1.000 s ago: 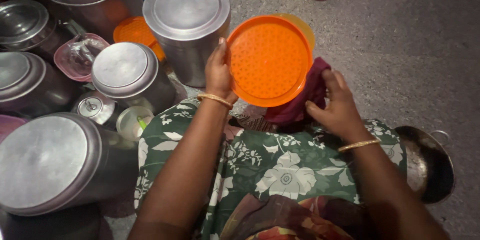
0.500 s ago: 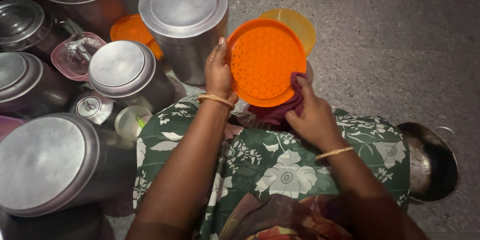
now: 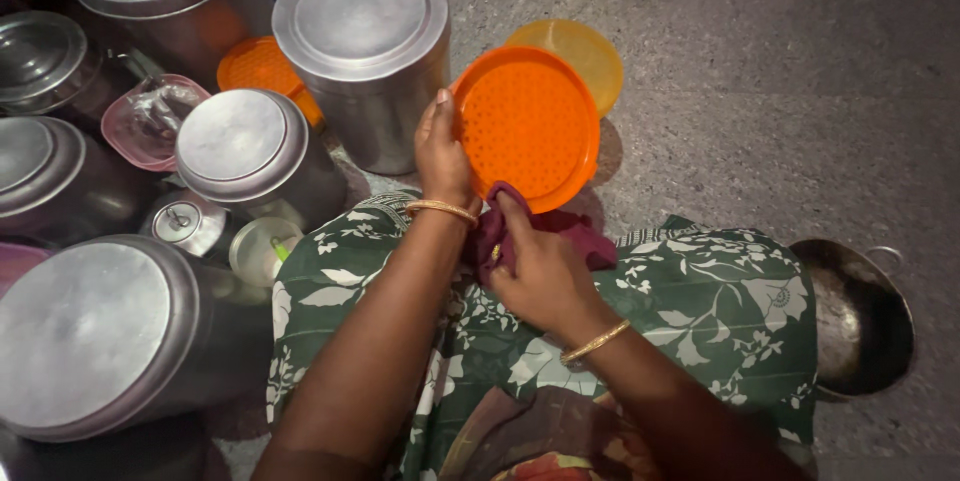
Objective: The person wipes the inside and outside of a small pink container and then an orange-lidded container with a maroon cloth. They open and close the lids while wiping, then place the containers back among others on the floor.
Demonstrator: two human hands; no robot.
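At your far left a large steel canister [image 3: 95, 341] lies with its flat lid toward you; above it stand more lidded steel tins [image 3: 240, 146], and a pink plastic box [image 3: 150, 121] sits between them; a small steel tin [image 3: 188, 224] and a pale cup [image 3: 262, 249] sit just beside your knee. Further in, a tall steel drum [image 3: 362, 41] stands upright, with an orange lid [image 3: 255, 66] lying flat at its left. Your left hand [image 3: 443, 156] grips the left rim of the orange perforated plate [image 3: 525, 126], thumb on the face near the top edge and fingers curled behind it; the plate is held up on edge, tilted toward you, above your lap. Behind it a yellow plate [image 3: 585, 51] lies on the grey floor [image 3: 780, 91]. Your right hand [image 3: 545, 276] is closed around a maroon cloth [image 3: 570, 236], fingers bunched on it, pressing it to the plate's lower edge; the cloth rests on your green floral dress [image 3: 720, 311]. At your far right a steel pan [image 3: 860, 316] sits on the floor, open side up.
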